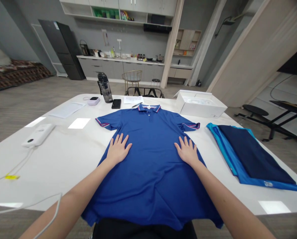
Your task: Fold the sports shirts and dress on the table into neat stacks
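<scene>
A blue polo shirt (150, 149) lies spread front side up on the white table (71, 159), its collar pointing away from me and its hem hanging over the near edge. Red and white stripes trim the collar and sleeve cuffs. My left hand (118, 149) rests flat on the shirt's left side below the sleeve, fingers spread. On the opposite side, my right hand (187, 151) lies flat on the fabric with its fingers apart. A few soft wrinkles cross the lower part of the shirt.
Folded blue and navy garments (255, 156) lie at the right. A white box (200, 104) stands behind them. Toward the far left are a water bottle (105, 88), a phone (116, 104), papers (67, 109) and a white power strip (38, 135) with a cable.
</scene>
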Action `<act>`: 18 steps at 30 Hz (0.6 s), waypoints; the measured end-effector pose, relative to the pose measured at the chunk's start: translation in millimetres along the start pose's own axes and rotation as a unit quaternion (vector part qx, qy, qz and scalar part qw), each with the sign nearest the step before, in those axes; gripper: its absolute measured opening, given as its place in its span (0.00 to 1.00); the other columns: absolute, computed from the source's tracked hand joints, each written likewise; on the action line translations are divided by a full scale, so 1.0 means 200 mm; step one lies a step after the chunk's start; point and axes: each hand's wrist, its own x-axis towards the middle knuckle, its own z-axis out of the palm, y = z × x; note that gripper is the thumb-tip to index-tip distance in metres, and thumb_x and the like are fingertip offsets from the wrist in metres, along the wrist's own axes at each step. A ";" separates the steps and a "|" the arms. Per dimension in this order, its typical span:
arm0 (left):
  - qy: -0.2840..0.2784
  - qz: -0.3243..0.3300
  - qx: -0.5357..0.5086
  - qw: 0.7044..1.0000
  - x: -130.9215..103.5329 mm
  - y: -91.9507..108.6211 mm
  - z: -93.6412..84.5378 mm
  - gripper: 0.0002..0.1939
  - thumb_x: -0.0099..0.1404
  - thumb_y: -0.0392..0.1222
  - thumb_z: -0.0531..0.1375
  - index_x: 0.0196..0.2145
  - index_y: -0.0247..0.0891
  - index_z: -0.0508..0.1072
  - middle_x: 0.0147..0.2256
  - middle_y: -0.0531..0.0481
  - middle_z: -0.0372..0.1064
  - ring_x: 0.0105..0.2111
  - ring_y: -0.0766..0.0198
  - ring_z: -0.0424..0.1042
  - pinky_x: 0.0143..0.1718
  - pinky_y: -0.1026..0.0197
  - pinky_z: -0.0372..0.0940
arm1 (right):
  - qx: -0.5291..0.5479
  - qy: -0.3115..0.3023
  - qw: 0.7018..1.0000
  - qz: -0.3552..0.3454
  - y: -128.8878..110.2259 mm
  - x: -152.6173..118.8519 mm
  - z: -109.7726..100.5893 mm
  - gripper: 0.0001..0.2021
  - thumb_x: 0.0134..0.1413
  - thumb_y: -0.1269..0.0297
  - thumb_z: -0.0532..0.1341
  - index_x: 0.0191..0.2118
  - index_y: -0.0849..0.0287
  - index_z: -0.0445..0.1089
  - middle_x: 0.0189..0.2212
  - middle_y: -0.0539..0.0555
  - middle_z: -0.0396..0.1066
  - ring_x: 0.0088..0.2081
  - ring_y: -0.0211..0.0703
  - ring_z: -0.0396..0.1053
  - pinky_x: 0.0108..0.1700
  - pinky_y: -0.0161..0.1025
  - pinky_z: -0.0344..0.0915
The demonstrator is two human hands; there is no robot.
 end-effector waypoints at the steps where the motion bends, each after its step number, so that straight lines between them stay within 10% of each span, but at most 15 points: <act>1: 0.002 -0.006 0.005 1.000 -0.03 0.00 0.00 0.35 0.73 0.64 0.42 0.71 0.45 0.54 0.71 0.41 0.47 0.70 0.44 0.46 0.67 0.37 0.45 | -0.008 0.004 1.000 0.018 0.02 -0.03 0.01 0.38 0.68 0.39 0.39 0.73 0.58 0.48 0.72 0.64 0.45 0.70 0.70 0.44 0.66 0.69 0.44; 6: 0.061 -0.025 0.023 0.998 0.04 0.02 -0.06 0.38 0.72 0.64 0.43 0.71 0.39 0.52 0.71 0.36 0.46 0.70 0.42 0.46 0.67 0.35 0.44 | -0.025 0.066 0.997 0.016 0.02 -0.02 -0.01 0.42 0.67 0.39 0.42 0.71 0.72 0.52 0.69 0.74 0.48 0.70 0.71 0.45 0.66 0.69 0.43; 13: 0.037 -0.016 0.006 0.999 0.62 0.06 -0.04 0.35 0.75 0.55 0.44 0.70 0.29 0.53 0.71 0.33 0.45 0.71 0.46 0.46 0.68 0.45 0.49 | 0.096 0.030 0.973 -0.207 -0.23 0.44 -0.08 0.37 0.69 0.43 0.44 0.70 0.70 0.54 0.71 0.66 0.47 0.72 0.53 0.42 0.71 0.47 0.46; 18: -0.026 -0.106 0.005 0.994 0.75 -0.09 -0.01 0.37 0.74 0.59 0.39 0.71 0.33 0.51 0.71 0.36 0.44 0.70 0.45 0.46 0.67 0.43 0.51 | 0.063 0.002 0.993 -0.100 -0.22 0.59 -0.04 0.37 0.70 0.43 0.42 0.72 0.67 0.49 0.71 0.68 0.47 0.71 0.62 0.45 0.68 0.56 0.48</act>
